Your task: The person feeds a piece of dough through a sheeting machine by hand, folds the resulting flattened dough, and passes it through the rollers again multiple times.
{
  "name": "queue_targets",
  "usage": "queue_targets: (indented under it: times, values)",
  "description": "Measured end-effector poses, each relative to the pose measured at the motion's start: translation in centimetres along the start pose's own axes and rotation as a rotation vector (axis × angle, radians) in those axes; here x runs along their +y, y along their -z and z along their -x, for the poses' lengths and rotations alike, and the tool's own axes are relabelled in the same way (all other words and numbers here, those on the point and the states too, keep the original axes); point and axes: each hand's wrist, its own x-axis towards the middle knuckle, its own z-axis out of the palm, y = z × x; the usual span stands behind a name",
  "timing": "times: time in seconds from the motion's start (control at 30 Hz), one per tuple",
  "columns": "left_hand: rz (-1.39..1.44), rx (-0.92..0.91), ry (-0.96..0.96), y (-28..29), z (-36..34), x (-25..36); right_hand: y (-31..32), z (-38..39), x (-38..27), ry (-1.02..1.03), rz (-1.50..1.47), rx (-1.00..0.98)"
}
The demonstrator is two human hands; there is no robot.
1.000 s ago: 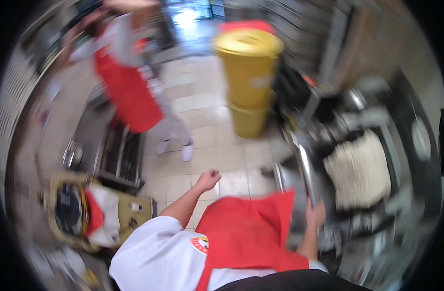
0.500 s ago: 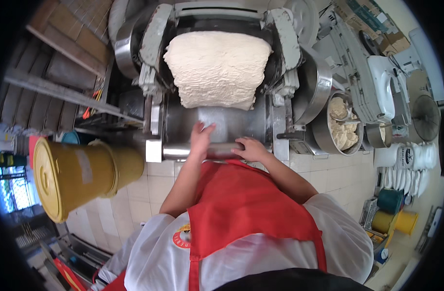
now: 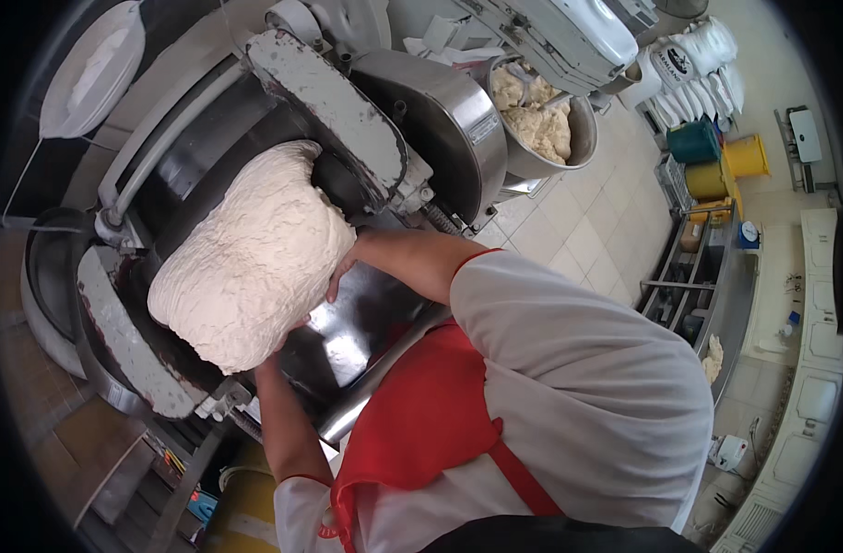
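A big pale slab of dough (image 3: 255,249) lies over the rollers of a dough sheeter (image 3: 329,111), its near edge hanging toward me. My right hand (image 3: 344,265) is at the dough's right near edge, with the thumb side showing and the other fingers tucked under it. My left hand (image 3: 276,350) reaches beneath the lower left edge; most of it is hidden by the dough. Both hands bear the dough from below. Under them slopes the sheeter's shiny metal tray (image 3: 347,336).
At the right of the sheeter stands a steel mixing bowl (image 3: 573,138) with more dough, under a mixer (image 3: 569,37). A white basin (image 3: 94,69) is at the far left. Yellow and green bins (image 3: 693,143), white sacks (image 3: 693,83) and a metal rack (image 3: 693,267) stand farther right.
My view has turned to the right. My hands have gone from the metal bar and tray at the sheeter's front up to the dough and under its near edge.
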Motion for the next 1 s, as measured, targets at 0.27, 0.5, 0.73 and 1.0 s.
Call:
queue_targets:
  times: [0.27, 0.5, 0.73, 1.0]
  values:
    - [0.507, 0.218, -0.041, -3.0, 2.9, 3.7, -3.4, 8.0, -6.1, 0.076, -0.486, 0.416]
    - [0.509, 0.496, -0.211, -6.5, 6.4, 16.5, -4.4, 8.9, -10.8, 0.228, -0.585, 0.897]
    - [0.425, 0.756, -0.392, -6.4, 10.5, 17.2, -5.1, 11.8, -12.3, 0.722, -0.702, 0.965]
    - [-0.066, 0.788, 0.338, -9.3, 7.8, 0.7, -10.0, 8.1, 1.5, -0.172, -0.262, 0.88]
